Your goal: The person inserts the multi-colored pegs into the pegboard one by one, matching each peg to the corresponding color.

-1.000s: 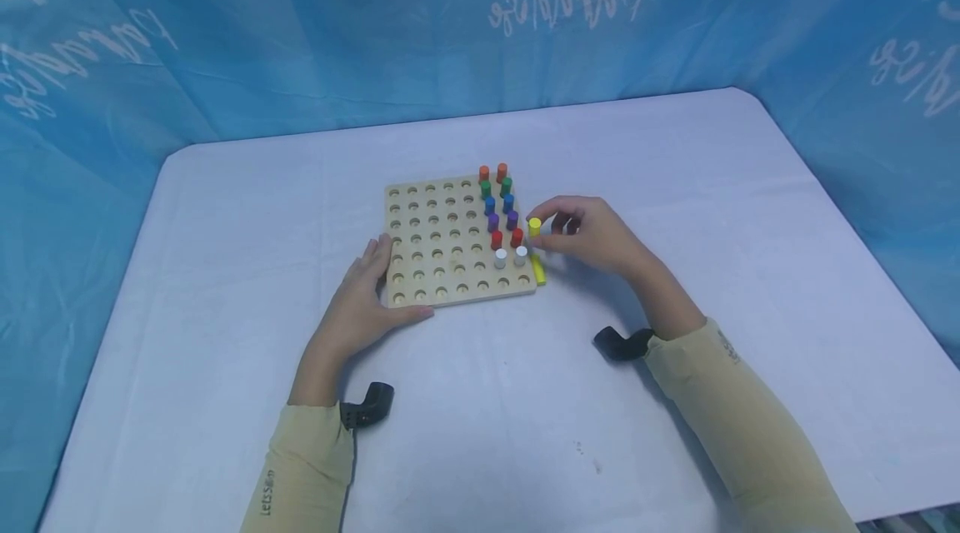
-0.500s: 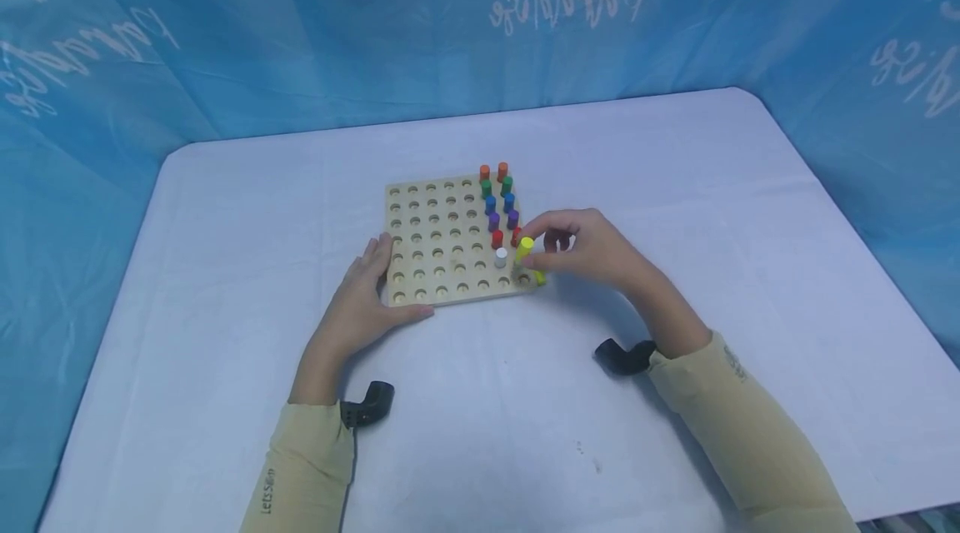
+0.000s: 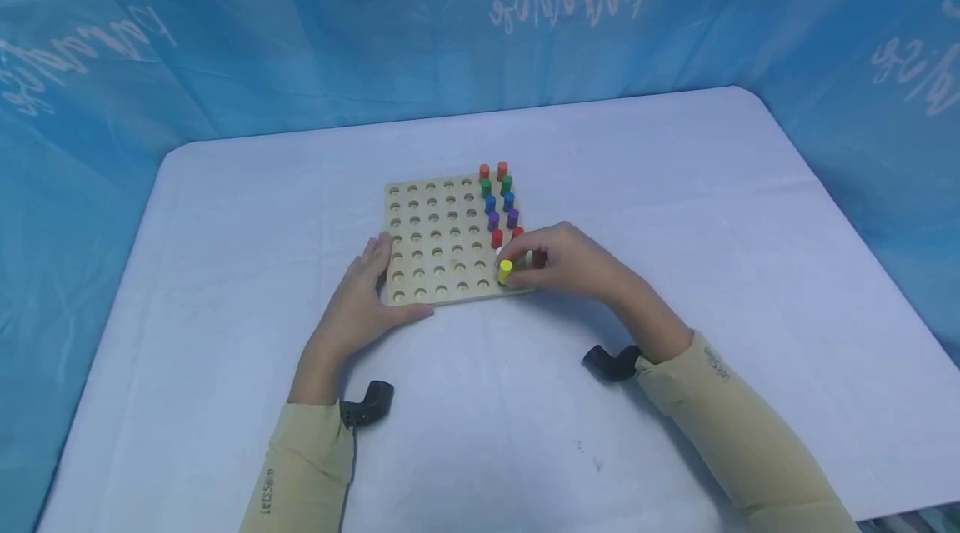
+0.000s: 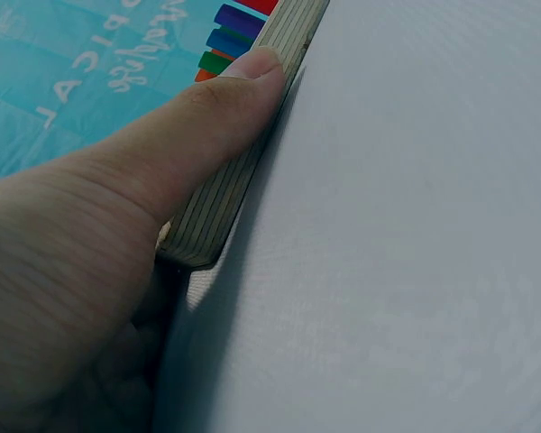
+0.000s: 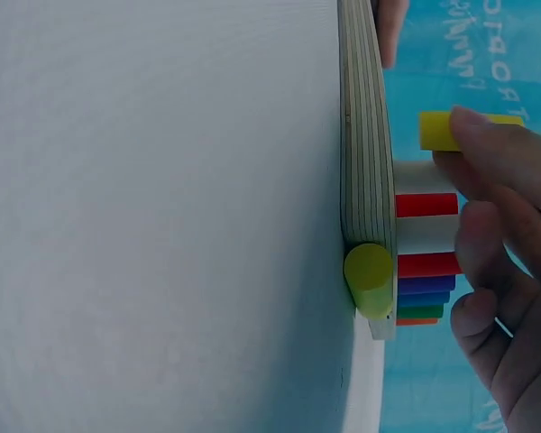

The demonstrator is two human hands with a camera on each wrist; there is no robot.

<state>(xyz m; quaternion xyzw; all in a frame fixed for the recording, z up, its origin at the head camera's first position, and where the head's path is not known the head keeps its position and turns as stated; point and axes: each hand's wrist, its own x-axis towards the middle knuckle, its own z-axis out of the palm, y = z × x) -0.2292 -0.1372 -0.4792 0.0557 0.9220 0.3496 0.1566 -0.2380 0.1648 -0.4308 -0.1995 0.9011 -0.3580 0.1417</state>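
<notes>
Between thumb and index finger, my right hand (image 3: pixel 573 262) pinches an upright yellow peg (image 3: pixel 505 271) over the near row of the wooden pegboard (image 3: pixel 447 242), left of the corner hole. In the right wrist view this yellow peg (image 5: pixel 437 132) shows above the board's surface; its other fingers are curled and hold nothing. My left hand (image 3: pixel 352 304) steadies the board's near left corner. Its thumb (image 4: pixel 194 122) presses along the near edge, and the fingers lie straight against the left side. Two columns of orange, green, blue, purple, red and white pegs stand at the board's right.
A second yellow peg (image 5: pixel 371 280) lies on the table against the board's right edge, hidden by my right hand in the head view. White cloth (image 3: pixel 480 416) covers the table. A blue printed curtain (image 3: pixel 360 42) hangs behind it.
My right hand has carried the yellow peg left and nearer, from beside the board's right edge to over its near row. The left hand and the board stay in place.
</notes>
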